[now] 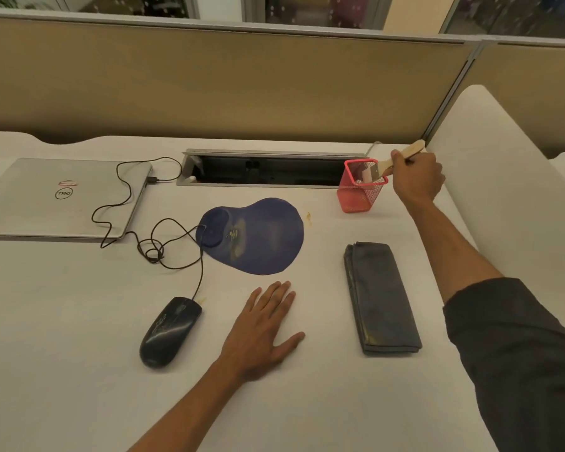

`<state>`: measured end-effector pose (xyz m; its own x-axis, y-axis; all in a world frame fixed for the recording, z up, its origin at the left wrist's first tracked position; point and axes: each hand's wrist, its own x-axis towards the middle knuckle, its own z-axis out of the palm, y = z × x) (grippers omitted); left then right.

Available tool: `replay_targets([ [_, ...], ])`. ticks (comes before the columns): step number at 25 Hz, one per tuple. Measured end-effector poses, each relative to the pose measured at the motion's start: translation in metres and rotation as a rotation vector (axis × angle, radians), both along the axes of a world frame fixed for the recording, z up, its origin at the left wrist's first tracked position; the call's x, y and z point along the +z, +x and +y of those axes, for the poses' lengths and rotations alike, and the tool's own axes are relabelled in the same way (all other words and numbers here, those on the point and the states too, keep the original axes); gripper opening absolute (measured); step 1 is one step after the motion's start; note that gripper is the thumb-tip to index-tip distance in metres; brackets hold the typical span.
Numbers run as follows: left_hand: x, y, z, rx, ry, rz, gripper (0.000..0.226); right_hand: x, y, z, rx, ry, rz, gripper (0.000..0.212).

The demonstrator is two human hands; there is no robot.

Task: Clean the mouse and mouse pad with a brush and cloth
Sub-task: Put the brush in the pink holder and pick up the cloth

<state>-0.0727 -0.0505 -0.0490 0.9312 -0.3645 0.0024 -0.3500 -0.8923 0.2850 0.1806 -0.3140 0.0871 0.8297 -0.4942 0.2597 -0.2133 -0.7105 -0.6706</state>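
Note:
A blue mouse pad [258,236] with a wrist rest lies mid-desk, with pale dusty smears and small crumbs on it. A dark wired mouse [168,332] sits near the front left, off the pad. A folded dark cloth [382,298] lies to the right. My left hand [263,331] rests flat on the desk between mouse and cloth, fingers straight. My right hand [416,177] grips the wooden handle of a brush [405,154], whose bristle end is inside the pink mesh holder [359,194].
A shut silver laptop [62,200] lies at the left with the mouse cable [163,243] looped beside it. An open cable tray [268,169] runs along the back of the desk. A tan partition stands behind, and a white divider [503,164] rises at the right.

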Motion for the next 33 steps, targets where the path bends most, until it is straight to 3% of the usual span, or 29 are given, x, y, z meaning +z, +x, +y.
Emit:
replay_targets([
  [5, -0.002, 0.0, 0.0, 0.012, -0.018, 0.005, 0.074, -0.017, 0.013, 0.008, -0.03, 0.017, 0.15, 0.048],
  [12, 0.001, -0.004, 0.0, 0.021, -0.009, -0.022, 0.073, -0.004, -0.027, 0.001, -0.052, -0.063, 0.001, 0.037],
  [17, 0.009, -0.019, 0.001, 0.064, -0.036, -0.066, 0.068, -0.031, -0.117, 0.016, 0.279, -0.007, -0.01, 0.026],
  [22, 0.01, -0.053, 0.009, 0.106, -0.059, -0.089, 0.064, -0.076, -0.187, 0.018, 0.414, -0.422, 0.285, 0.053],
  [25, 0.011, -0.071, 0.018, 0.121, -0.071, -0.101, 0.062, -0.096, -0.213, 0.018, 0.453, -0.46, 0.481, 0.069],
  [30, 0.014, -0.094, 0.035, 0.136, -0.087, -0.141, 0.057, -0.092, -0.222, 0.035, 0.369, -0.494, 0.31, 0.068],
  [33, 0.018, -0.105, 0.051, 0.145, -0.088, -0.219, 0.053, -0.097, -0.222, 0.042, 0.374, -0.47, 0.441, 0.071],
])
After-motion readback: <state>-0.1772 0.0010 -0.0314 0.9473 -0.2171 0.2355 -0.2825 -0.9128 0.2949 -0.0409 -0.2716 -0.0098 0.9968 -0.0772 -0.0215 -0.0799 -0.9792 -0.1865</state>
